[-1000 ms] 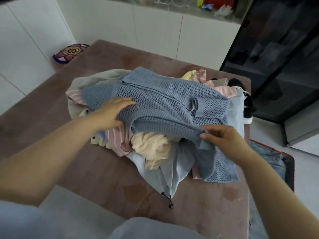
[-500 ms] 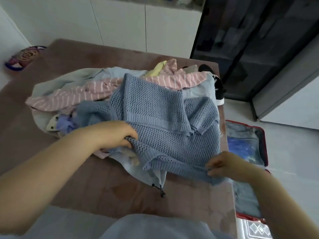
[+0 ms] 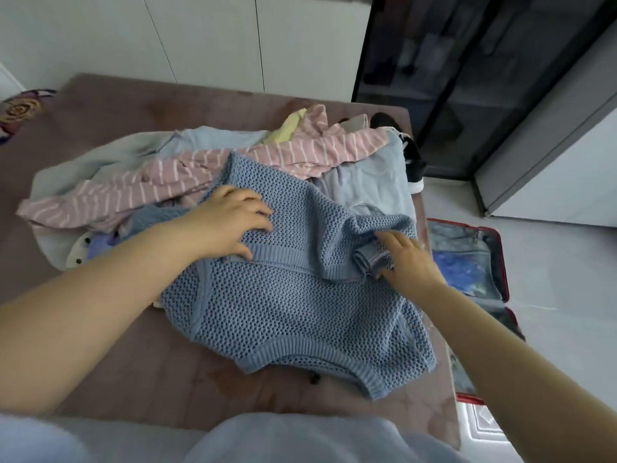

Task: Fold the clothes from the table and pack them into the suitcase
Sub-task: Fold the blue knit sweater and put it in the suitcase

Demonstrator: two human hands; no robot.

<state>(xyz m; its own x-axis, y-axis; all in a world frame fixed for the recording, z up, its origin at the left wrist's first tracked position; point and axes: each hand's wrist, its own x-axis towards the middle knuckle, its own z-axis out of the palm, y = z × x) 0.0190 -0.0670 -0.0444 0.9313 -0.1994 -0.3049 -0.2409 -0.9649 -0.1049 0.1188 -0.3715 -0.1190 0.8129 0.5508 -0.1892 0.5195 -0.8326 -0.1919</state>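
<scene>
A blue open-knit sweater (image 3: 293, 305) lies spread over the near right part of the brown table (image 3: 117, 108). My left hand (image 3: 230, 222) rests flat on its upper part, fingers spread. At the sweater's right side my right hand (image 3: 404, 259) pinches the bunched sleeve cuff (image 3: 365, 262). Behind the sweater sits the pile of unfolded clothes, with a pink striped garment (image 3: 300, 152) on top and a pale blue one (image 3: 367, 182) beside it. The open red-rimmed suitcase (image 3: 503, 262) lies on the floor to the right of the table.
A black and white item (image 3: 414, 165) hangs off the table's far right corner. A dark glass cabinet (image 3: 450, 78) and a grey unit (image 3: 551, 155) stand behind the suitcase. White cupboards line the back wall. A colourful round mat (image 3: 18, 110) lies at the far left.
The sweater came off the pile toward me and now lies spread on the table. My left hand let go and flattened on it; my right hand moved up to the sleeve cuff.
</scene>
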